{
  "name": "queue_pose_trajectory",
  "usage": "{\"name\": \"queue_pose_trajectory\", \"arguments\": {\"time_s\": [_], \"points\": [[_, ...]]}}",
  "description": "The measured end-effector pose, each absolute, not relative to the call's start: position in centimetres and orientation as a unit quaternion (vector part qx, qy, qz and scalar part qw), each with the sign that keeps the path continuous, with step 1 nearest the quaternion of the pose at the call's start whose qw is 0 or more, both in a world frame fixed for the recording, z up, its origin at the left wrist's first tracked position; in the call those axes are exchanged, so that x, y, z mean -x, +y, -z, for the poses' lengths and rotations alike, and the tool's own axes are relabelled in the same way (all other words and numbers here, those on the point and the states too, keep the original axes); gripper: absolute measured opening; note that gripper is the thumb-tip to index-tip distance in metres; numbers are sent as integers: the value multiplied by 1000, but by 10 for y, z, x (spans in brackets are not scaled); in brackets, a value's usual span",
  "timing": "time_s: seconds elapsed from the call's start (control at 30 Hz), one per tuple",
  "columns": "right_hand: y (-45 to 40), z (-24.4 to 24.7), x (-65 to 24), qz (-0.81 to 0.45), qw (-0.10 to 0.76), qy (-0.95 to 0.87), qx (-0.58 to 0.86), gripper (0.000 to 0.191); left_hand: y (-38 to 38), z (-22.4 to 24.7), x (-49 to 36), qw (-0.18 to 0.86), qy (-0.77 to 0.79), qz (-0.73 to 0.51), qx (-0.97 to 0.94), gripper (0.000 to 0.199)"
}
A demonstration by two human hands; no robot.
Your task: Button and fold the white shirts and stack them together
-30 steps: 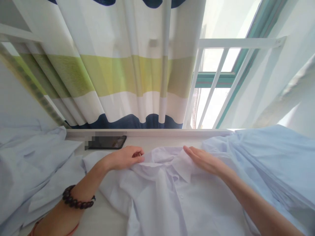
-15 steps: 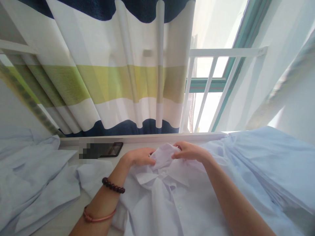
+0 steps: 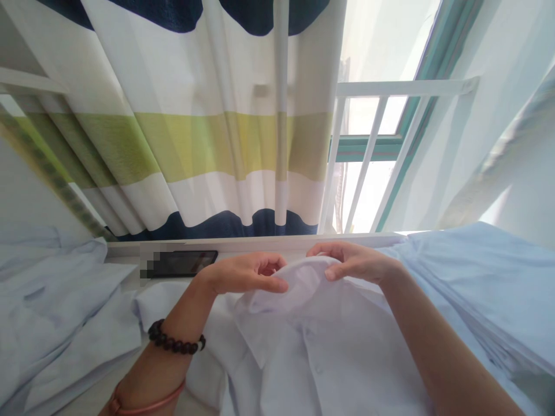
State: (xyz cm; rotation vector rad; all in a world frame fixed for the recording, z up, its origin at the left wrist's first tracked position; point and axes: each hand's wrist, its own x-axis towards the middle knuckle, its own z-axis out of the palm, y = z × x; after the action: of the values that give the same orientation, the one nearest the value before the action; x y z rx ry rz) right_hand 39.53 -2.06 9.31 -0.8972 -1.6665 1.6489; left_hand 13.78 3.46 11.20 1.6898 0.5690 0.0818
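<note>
A white button-up shirt [image 3: 342,335] lies front up before me, its collar [image 3: 299,283] raised toward the far edge. My right hand [image 3: 353,263] pinches the collar's right side between thumb and fingers. On the collar's left side rests my left hand [image 3: 249,271], thumb on the near face and fingers curled behind the top edge; it grips the cloth lightly. A dark beaded bracelet [image 3: 176,344] and a reddish bangle [image 3: 147,407] circle my left wrist and forearm. The fingertips behind the collar are partly hidden.
A black phone [image 3: 184,263] lies beyond my left forearm. Crumpled white garments [image 3: 65,318] cover the left side; folded pale blue-white clothes [image 3: 489,277] are stacked at the right. Behind stand a striped curtain [image 3: 234,144], a white railing [image 3: 403,88] and a window.
Both hands have moved apart, the right one further right. The collar, bunched between them before, is now spread wider and stands up, and its points lie differently.
</note>
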Motion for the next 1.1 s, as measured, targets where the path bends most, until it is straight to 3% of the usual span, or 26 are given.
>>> {"name": "queue_pose_trajectory", "arguments": {"time_s": [0.13,0.3,0.5,0.7,0.9,1.1], "points": [[-21,-87,-394,-660,315,-617,290,50,31,-112,-137,677,199,-54,-707,30],[-21,-81,-392,-696,315,-602,231,53,33,-109,-132,715,159,8,-680,41],[-26,-86,-381,-682,301,-609,271,33,38,-103,-124,736,174,40,-653,48],[-31,-95,-381,-661,310,-616,296,30,40,-104,-127,713,200,-2,-672,51],[-30,-97,-382,-658,389,-561,319,27,36,-105,-134,683,215,-38,-697,44],[-31,-101,-384,-638,408,-559,338,27,29,-118,-134,598,223,-54,-768,41]]}}
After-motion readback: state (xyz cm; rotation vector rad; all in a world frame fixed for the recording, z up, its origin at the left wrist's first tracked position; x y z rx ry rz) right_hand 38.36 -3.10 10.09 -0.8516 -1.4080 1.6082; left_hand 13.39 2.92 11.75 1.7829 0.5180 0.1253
